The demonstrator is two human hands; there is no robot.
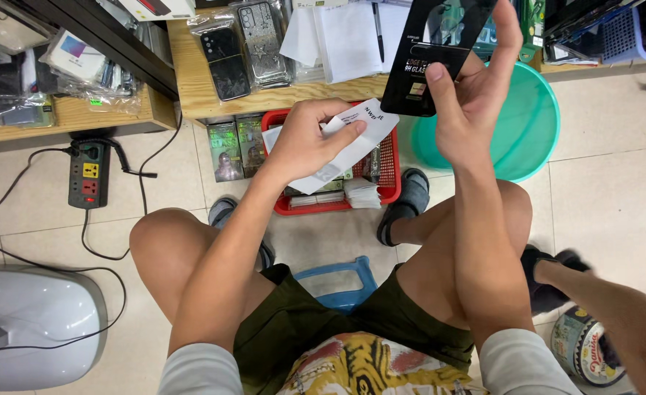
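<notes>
My left hand [310, 139] is closed around a white paper packet [352, 146], held above a red plastic basket [389, 192] on the floor between my feet. My right hand [476, 95] grips a flat black package [432, 51] by its lower edge, thumb on its front, raised in front of a low wooden shelf. The basket holds more flat packets and papers. I sit on a blue stool [337, 281] with my knees apart.
A teal plastic basin [531, 124] stands right of the basket. The wooden shelf [191, 88] carries phone cases and papers. A power strip [88, 175] with a cable and a grey appliance [34, 325] lie at left. Another person's leg [615, 307] and a round tin [583, 347] are at lower right.
</notes>
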